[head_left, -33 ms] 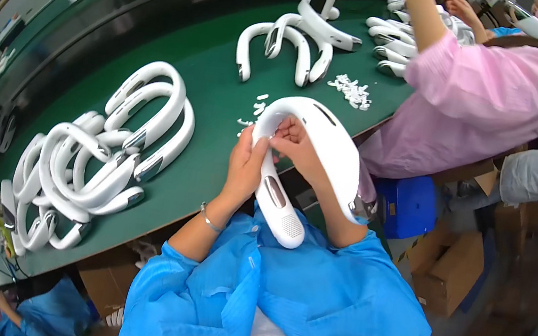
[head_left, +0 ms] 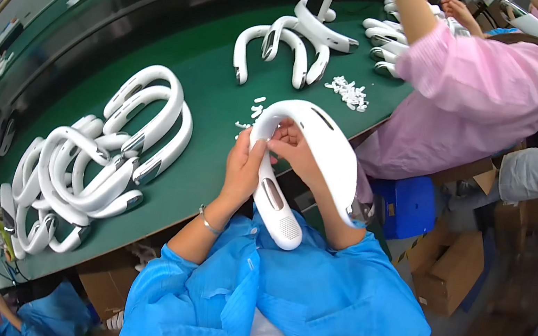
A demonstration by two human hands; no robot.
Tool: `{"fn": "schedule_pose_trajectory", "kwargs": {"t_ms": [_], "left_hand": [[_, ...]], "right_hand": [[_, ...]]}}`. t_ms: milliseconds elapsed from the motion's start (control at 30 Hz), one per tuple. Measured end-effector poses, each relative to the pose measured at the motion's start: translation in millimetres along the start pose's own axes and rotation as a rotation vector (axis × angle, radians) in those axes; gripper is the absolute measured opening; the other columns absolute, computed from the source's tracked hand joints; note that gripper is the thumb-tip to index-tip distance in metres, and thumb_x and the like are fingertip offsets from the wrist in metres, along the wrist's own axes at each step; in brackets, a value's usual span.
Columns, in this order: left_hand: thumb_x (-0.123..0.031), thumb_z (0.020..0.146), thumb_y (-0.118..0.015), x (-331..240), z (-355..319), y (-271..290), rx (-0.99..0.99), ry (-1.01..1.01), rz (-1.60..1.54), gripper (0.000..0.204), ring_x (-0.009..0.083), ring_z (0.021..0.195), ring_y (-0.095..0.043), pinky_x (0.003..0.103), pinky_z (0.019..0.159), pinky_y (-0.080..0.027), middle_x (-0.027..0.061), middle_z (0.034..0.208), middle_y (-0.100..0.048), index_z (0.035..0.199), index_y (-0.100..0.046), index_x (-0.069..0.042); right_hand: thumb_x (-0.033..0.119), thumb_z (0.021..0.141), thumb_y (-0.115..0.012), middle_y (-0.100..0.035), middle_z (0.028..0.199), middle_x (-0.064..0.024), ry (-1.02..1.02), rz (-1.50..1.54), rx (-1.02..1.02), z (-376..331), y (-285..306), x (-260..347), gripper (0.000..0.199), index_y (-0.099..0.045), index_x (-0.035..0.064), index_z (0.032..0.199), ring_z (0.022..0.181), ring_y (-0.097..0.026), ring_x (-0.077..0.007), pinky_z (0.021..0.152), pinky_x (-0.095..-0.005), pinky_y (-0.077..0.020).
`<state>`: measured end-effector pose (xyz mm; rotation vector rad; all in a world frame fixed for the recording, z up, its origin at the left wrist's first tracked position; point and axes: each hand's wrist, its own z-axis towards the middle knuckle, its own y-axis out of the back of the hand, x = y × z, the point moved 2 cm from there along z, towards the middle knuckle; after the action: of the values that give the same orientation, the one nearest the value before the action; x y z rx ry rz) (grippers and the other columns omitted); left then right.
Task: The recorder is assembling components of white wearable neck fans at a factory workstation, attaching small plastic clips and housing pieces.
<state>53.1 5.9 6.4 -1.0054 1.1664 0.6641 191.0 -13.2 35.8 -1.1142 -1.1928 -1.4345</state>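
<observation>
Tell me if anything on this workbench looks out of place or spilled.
Nothing looks damaged. Small white parts lie loose on the green table, and white neckband units sit in a tangled heap. Both hands, left hand and right hand, grip one white neckband.

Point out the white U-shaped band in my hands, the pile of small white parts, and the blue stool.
white U-shaped band [head_left: 333, 143]: head view, on the top curve of its arch.
pile of small white parts [head_left: 348, 92]: head view, middle of the heap.
blue stool [head_left: 407, 207]: head view, on its seat.
</observation>
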Motion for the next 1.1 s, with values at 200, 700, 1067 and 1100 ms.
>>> {"fn": "schedule_pose_trajectory", "kwargs": {"t_ms": [200,700,1067,1100], "left_hand": [[-0.015,0.092,-0.052,-8,-3,-5,-0.058,-0.112,0.095,0.028,0.0079,0.076,-0.055,0.023,0.067,-0.044,0.0039,0.09,-0.062,0.115,-0.054,0.001],[-0.012,0.095,-0.051,-11,3,-6,0.089,0.014,-0.168,0.03,0.0085,0.087,-0.06,0.022,0.074,-0.049,0.0056,0.103,-0.062,0.122,-0.049,0.0],[-0.003,0.084,-0.063,-17,11,9,0.119,-0.022,-0.139,0.026,0.0145,0.082,-0.066,0.027,0.072,-0.055,0.0073,0.095,-0.067,0.109,-0.059,-0.001],[-0.003,0.083,-0.064,-20,12,10,0.111,-0.046,-0.081,0.027,0.0135,0.083,-0.065,0.026,0.074,-0.053,0.0068,0.094,-0.066,0.109,-0.058,0.001]], "right_hand": [[0.001,0.086,-0.056,-0.061,0.093,-0.01,0.031,0.082,0.09,-13,-1,-1,0.025,-0.055,-0.0042,0.111,0.084,-0.057,-0.0145,0.073,-0.0264,-0.0458],[0.003,0.086,-0.058,-0.066,0.089,-0.0044,-0.108,0.274,-0.079,-16,-2,26,0.016,-0.064,-0.0019,0.1,0.08,-0.061,-0.0099,0.07,-0.0239,-0.0494],[0.02,0.096,-0.047,-0.061,0.109,-0.0085,-0.226,0.427,0.128,-45,3,-24,0.039,-0.047,-0.0005,0.13,0.088,-0.06,-0.0118,0.067,-0.0227,-0.0512],[0.021,0.096,-0.048,-0.062,0.108,-0.0086,-0.283,0.393,0.189,-52,2,-17,0.038,-0.048,0.0001,0.128,0.088,-0.06,-0.0114,0.069,-0.0232,-0.0516]]}}
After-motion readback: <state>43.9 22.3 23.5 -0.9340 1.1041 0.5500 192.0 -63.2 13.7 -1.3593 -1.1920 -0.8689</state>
